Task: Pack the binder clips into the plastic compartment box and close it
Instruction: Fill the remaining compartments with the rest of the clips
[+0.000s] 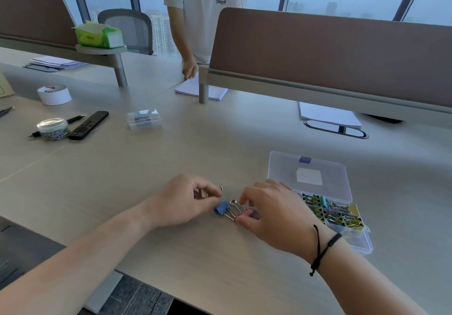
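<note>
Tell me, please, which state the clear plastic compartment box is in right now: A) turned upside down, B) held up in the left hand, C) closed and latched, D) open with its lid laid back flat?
D: the clear plastic compartment box rests on the pale wooden desk with its lid laid back, compartments of binder clips exposed.

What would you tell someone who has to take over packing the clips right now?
Left hand: holds a gold binder clip just above the desk.
Right hand: pinches the wire handles of the blue binder clip, which lies on the desk.
Plastic compartment box: to the right, lid open and laid back, compartments already holding many clips.
Done: most clips packed.
Left: put in these two clips, then close the lid.
</note>
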The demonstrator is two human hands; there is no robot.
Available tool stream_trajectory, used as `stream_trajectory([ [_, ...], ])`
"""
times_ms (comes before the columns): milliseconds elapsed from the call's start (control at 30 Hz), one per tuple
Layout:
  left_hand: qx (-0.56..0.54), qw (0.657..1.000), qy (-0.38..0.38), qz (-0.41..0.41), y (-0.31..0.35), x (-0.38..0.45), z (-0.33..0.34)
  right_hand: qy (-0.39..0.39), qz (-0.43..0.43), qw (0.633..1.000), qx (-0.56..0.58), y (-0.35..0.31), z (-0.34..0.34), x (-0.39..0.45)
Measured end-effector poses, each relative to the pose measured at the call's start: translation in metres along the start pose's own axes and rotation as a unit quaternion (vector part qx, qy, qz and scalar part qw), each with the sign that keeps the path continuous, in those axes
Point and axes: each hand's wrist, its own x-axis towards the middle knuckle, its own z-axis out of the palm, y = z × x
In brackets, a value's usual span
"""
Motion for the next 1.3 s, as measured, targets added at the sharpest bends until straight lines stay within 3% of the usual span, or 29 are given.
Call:
stream_trajectory([
  [133,0.088,0.990,-0.105,0.040,-0.001,0.006,-0.003,0.003,-0.008,1.000,0.002,0.002,0.001,-0.002],
  [267,0.070,0.986,-0.138,0.061,-0.002,0.012,-0.001,0.008,-0.006,1.000,0.015,0.006,0.002,-0.002],
  [400,0.082,0.990,-0.094,0.073,0.002,0.013,-0.003,0.026,0.019,0.996,0.077,0.014,-0.009,-0.007],
  [600,-0.029,0.998,0.009,0.062,0.042,0.022,0.015,0.054,0.076,0.976,0.198,0.056,-0.049,-0.038],
  [700,-0.063,0.994,-0.008,0.087,0.072,0.033,0.042,0.056,0.117,0.966,0.224,0.095,-0.065,-0.065],
  [800,-0.086,0.990,-0.040,0.109,0.100,0.044,0.070,0.002,0.135,0.968,0.211,0.125,-0.076,-0.088],
  [967,-0.067,0.986,-0.065,0.137,0.127,0.060,0.109,-0.053,0.109,0.972,0.201,0.143,-0.078,-0.107],
  [1300,-0.032,0.987,-0.080,0.135,0.140,0.074,0.125,-0.034,0.029,0.984,0.174,0.158,-0.063,-0.120],
])
